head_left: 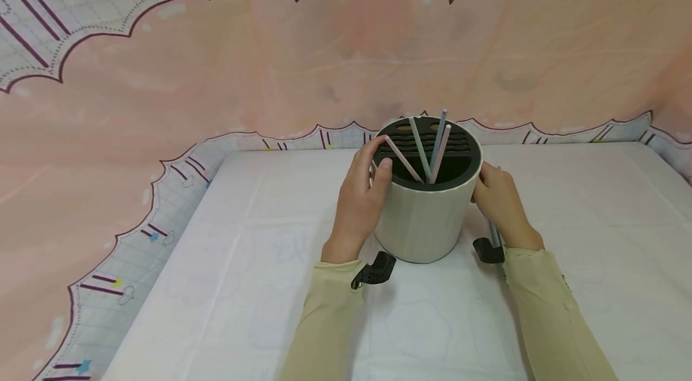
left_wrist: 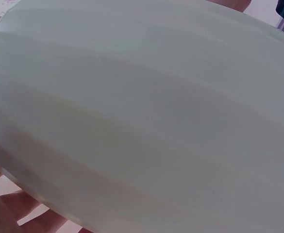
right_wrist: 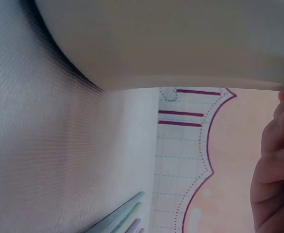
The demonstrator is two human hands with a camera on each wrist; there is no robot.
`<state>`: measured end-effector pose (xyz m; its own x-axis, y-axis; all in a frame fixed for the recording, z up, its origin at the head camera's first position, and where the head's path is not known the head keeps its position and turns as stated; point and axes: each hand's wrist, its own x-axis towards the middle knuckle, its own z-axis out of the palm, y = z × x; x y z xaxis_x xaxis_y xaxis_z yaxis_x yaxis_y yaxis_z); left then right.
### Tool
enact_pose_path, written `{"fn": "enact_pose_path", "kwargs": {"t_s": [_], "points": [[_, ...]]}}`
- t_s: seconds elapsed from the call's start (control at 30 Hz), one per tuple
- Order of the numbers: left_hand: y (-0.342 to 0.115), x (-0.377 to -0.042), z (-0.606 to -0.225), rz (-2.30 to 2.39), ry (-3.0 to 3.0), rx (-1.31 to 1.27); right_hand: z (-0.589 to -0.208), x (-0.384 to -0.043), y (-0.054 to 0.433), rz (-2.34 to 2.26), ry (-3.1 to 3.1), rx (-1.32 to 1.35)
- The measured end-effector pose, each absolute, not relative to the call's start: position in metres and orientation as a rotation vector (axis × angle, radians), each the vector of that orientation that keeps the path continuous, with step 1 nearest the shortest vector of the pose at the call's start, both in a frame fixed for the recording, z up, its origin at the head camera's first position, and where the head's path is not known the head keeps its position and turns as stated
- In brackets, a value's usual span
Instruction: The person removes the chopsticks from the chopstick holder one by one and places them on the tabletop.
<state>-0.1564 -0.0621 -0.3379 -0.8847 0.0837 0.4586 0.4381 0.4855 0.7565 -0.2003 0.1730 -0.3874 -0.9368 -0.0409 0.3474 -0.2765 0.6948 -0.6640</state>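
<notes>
A white, round knife block point(head_left: 424, 222) with a black slotted top point(head_left: 440, 137) stands towards the back of the table. Several pastel sticks that look like chopsticks point(head_left: 418, 143) lean in its open front section. My left hand point(head_left: 357, 204) grips the left side at the rim, thumb to the front. On the opposite side my right hand point(head_left: 500, 204) holds the wall with curled fingers point(right_wrist: 277, 170). The block's pale wall point(left_wrist: 146, 116) fills most of the left wrist view. More thin sticks point(right_wrist: 117, 216) lie by the right hand, which mostly hides them in the head view.
A white cloth point(head_left: 259, 261) covers the table. Behind it and to the left hangs a peach-coloured printed sheet point(head_left: 303, 68) with scalloped grid borders. Black camera mounts point(head_left: 375, 270) sit at both wrists, beside beige sleeves.
</notes>
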Motion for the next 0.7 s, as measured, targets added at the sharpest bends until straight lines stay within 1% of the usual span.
{"fn": "enact_pose_path", "kwargs": {"t_s": [0.7], "points": [[-0.0618, -0.1574, -0.3356, -1.351, -2.374, -0.440, -0.3887, -0.2007, 0.1726, 1.086, -2.625, 0.219]]}}
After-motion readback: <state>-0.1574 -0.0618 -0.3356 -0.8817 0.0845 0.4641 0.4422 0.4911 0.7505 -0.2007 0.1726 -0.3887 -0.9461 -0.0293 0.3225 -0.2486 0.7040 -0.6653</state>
